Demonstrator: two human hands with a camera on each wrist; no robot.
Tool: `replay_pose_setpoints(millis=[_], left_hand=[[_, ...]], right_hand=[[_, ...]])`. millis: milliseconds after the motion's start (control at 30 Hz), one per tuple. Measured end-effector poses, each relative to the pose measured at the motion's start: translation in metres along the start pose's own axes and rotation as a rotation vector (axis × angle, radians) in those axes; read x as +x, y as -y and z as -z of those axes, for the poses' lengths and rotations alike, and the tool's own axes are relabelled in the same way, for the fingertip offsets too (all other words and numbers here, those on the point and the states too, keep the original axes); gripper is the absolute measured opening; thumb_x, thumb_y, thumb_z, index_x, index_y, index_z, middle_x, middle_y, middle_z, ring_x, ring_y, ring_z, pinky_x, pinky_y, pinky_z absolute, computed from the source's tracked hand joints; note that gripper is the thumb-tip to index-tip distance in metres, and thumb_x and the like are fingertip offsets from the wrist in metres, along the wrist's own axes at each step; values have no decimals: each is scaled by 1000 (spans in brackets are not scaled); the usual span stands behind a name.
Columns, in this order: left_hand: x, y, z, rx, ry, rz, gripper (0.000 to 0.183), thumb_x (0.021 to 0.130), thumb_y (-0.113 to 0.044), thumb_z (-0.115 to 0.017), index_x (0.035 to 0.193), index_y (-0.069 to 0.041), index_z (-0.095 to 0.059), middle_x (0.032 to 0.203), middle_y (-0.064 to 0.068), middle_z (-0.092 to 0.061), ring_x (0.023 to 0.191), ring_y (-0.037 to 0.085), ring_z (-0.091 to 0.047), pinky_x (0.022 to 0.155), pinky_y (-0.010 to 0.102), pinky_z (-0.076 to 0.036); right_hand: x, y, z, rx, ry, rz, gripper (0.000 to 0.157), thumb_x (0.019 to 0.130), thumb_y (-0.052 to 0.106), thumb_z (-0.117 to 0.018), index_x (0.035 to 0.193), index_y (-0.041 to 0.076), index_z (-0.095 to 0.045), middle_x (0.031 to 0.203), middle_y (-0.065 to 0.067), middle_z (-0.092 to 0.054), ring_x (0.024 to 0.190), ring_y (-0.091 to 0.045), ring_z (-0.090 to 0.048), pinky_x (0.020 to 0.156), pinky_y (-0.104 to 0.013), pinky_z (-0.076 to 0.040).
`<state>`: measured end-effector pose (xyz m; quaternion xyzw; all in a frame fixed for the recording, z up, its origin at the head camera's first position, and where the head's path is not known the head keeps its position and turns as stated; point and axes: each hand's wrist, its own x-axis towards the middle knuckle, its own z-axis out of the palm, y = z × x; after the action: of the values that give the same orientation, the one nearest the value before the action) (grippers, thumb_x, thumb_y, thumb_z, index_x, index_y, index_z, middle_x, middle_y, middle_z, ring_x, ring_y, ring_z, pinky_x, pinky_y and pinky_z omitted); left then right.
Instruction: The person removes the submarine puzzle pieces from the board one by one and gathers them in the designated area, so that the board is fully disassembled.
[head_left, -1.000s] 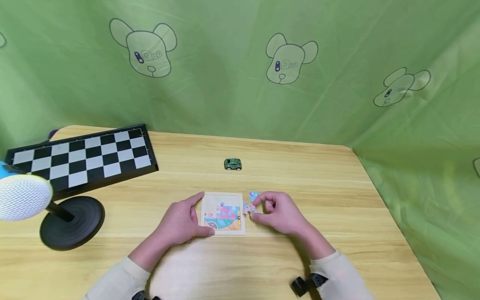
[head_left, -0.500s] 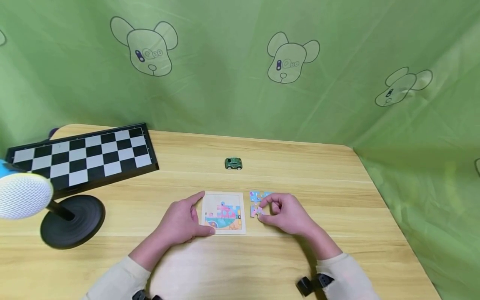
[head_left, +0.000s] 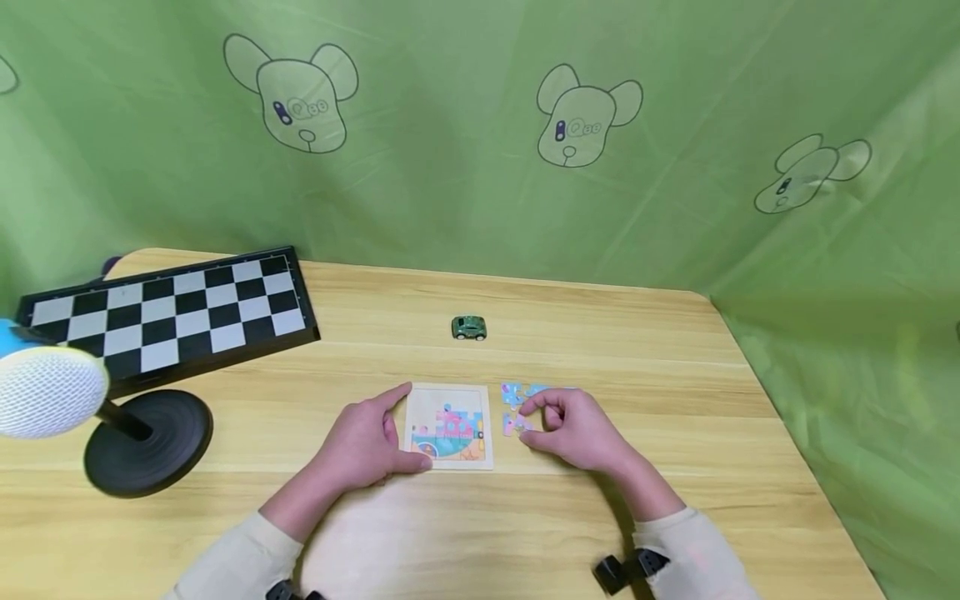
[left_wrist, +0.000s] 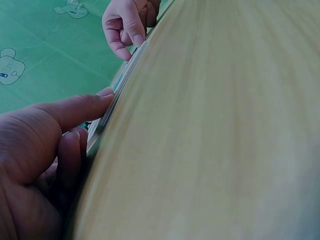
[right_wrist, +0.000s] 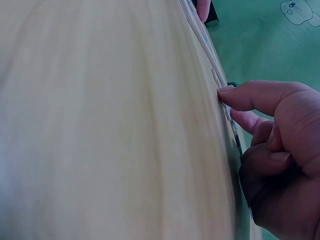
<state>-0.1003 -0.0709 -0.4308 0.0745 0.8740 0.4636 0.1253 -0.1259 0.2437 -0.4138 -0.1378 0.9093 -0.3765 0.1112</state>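
On the table, in the head view, lies a square puzzle tray [head_left: 450, 395] with a light rim, its lower part filled with pink, teal and blue pieces. My left hand [head_left: 363, 442] holds its left side, index finger at the upper corner and thumb on the lower edge. To the right of the tray, my right hand [head_left: 577, 429] pinches a pink puzzle piece [head_left: 510, 423] between thumb and index finger, low at the table. Blue puzzle pieces [head_left: 512, 393] lie just above it, partly hidden by that hand. Both wrist views show the tray and pieces only edge-on.
A small green toy car [head_left: 468, 327] stands behind the tray. At the left are a black-and-white chessboard [head_left: 172, 312] and a round black stand [head_left: 148, 442] with a white dimpled head. A green curtain [head_left: 465, 167] hangs along the table's back edge.
My right hand has moved slightly right, away from the tray, with the pink puzzle piece; more of the blue pieces shows. My left hand has stayed on the tray.
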Motion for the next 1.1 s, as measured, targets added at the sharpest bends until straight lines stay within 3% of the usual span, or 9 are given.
replay_pose_setpoints(millis=[500,733,1100], left_hand=[[0,1,-1,-9,-1,5,108,59,-29,-98,150,-5,-44,61,1,-55,47,18,-52,52,34,-42],[0,1,-1,-15,7,11,108,60,-29,-98,150,-5,-44,62,1,-55,47,18,-53,52,34,-43],[0,0,1,-19,11,5,108,60,-30,-98,150,-5,-44,63,1,-56,46,18,-54,50,34,-43]], right_hand=[[5,12,-10,69,0,65,28,78,17,-88,102,13,-74,58,7,-32,55,-8,-31,71,-28,-41],[13,24,-24,121,49,120,35,76,15,-89,106,12,-71,58,7,-31,54,-8,-30,83,-31,-47],[27,44,-44,149,109,132,39,76,14,-88,110,11,-69,56,6,-34,50,-9,-31,65,-28,-46]])
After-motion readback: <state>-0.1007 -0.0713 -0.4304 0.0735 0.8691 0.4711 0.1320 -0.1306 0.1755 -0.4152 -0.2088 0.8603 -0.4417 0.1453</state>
